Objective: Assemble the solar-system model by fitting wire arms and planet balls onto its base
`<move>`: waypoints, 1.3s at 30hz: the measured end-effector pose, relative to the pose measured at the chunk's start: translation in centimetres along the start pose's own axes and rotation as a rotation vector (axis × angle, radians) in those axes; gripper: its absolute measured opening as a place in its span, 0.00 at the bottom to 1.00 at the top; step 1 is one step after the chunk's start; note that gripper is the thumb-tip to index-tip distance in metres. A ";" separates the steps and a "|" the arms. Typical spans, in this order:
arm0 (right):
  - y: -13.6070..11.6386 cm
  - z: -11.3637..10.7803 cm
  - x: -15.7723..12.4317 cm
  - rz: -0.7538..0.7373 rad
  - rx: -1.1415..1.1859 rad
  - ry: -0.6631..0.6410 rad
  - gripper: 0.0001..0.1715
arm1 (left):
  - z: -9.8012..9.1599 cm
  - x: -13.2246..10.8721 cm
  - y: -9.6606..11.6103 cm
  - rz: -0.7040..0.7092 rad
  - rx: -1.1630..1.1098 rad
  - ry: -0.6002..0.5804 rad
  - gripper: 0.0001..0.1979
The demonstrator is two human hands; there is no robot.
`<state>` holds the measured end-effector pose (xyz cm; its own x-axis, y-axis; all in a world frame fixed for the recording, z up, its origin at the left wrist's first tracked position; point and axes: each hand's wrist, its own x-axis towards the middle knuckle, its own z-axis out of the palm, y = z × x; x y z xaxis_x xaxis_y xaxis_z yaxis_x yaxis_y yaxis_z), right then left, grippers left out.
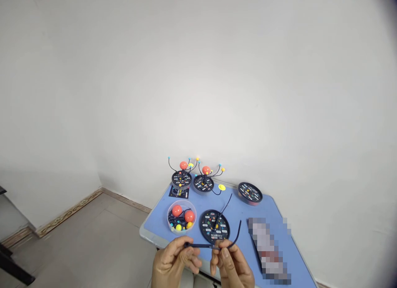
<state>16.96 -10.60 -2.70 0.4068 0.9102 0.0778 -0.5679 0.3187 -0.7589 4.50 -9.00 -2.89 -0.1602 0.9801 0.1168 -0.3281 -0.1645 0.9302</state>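
Observation:
Near the table's front edge, my left hand point(175, 261) pinches the ringed end of a black plastic planet arm point(201, 246). The fingers of my right hand point(232, 265) close around the same arm farther along, and its curved tip rises to the right. Just beyond my hands lies a round black solar system base point(204, 232) printed with planets and labels. Another thin curved arm point(228, 203) stands up from its middle. Left of the base, a clear plastic bowl point(170, 205) holds two red-orange balls point(177, 210), small coloured balls and a pile of black arms.
Two solar system models point(181, 179) point(204, 183) with balls on curved arms stand at the back of the blue table point(161, 215), one over a dark card point(179, 193). Another round base point(249, 193) is at back right. A blurred packet point(268, 250) lies at right. A wall rises behind.

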 end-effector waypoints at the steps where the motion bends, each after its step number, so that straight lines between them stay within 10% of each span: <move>1: -0.1 -0.1 0.0 -0.031 -0.016 0.004 0.17 | -0.3 0.2 0.0 -0.021 0.005 -0.018 0.21; 39: -0.1 -1.5 1.7 0.197 0.151 -0.088 0.20 | 0.1 0.6 0.0 0.024 0.064 0.068 0.25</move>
<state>18.77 -9.51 -3.39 0.2183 0.9759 -0.0011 -0.7329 0.1632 -0.6605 4.53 -8.38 -2.81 -0.2311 0.9659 0.1171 -0.2638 -0.1781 0.9480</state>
